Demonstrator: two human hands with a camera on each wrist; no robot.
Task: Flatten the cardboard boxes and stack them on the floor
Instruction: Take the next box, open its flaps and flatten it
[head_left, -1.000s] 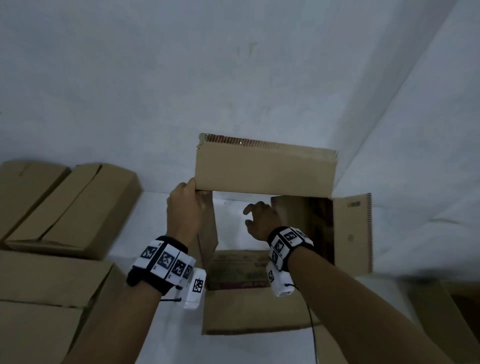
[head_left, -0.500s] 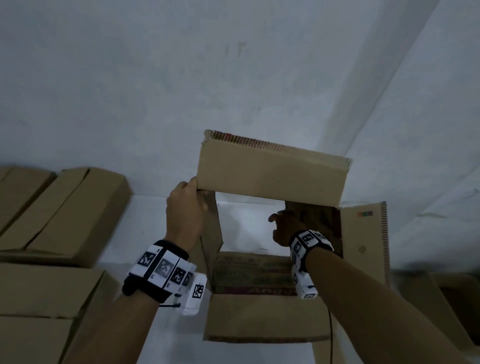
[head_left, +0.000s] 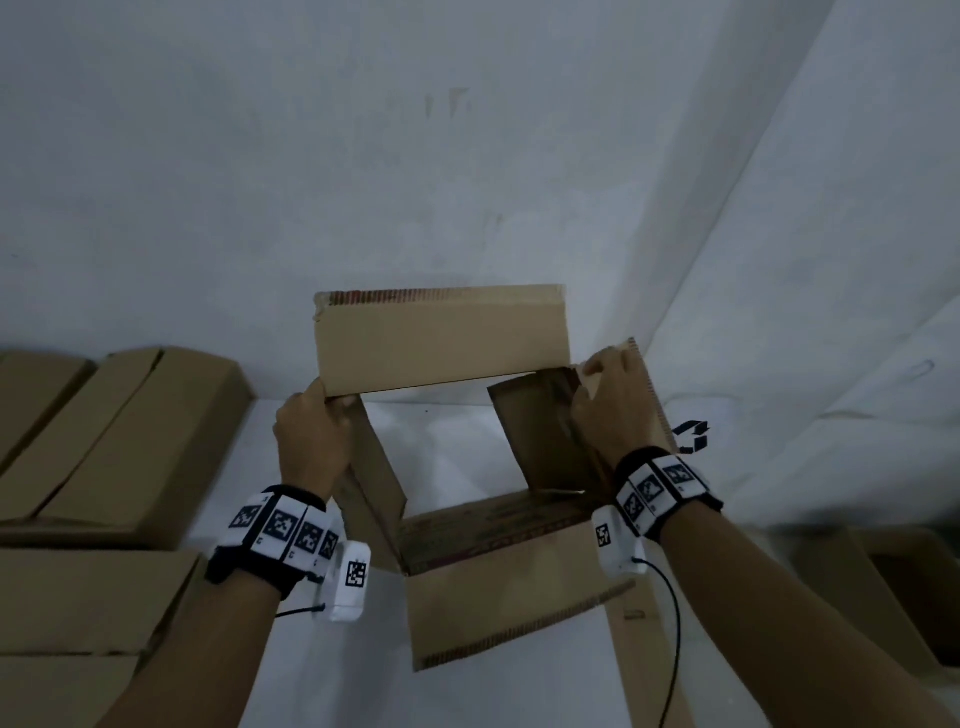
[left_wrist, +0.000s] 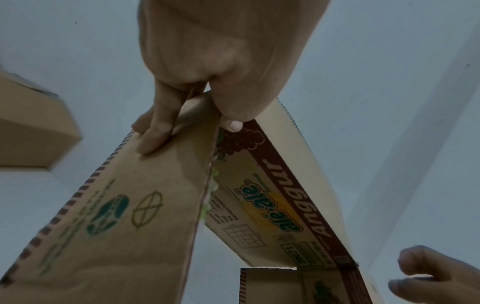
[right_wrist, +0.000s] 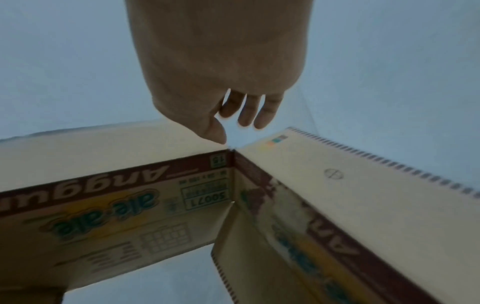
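I hold an open brown cardboard box (head_left: 441, 348), printed "ale-ale Anggur" on its outside (right_wrist: 103, 201), up in front of me and see the white floor through it. Its flaps stand out at both ends. My left hand (head_left: 311, 431) grips the far left corner, thumb on the printed wall and fingers on the side flap (left_wrist: 135, 216). My right hand (head_left: 602, 400) is at the far right corner. In the right wrist view its fingers (right_wrist: 246, 111) hang loosely bent above the corner and pinch nothing, and the thumb tip is just at the edge.
Closed cardboard boxes (head_left: 119, 441) lie on the floor at the left, with another (head_left: 78, 608) nearer me. An open box (head_left: 893, 587) sits at the lower right. A white wall (head_left: 467, 156) rises behind, meeting a side wall at the right.
My right hand has come out of the box's inside and moved right and up to the far right corner. The box has turned slightly. My left grip is unchanged.
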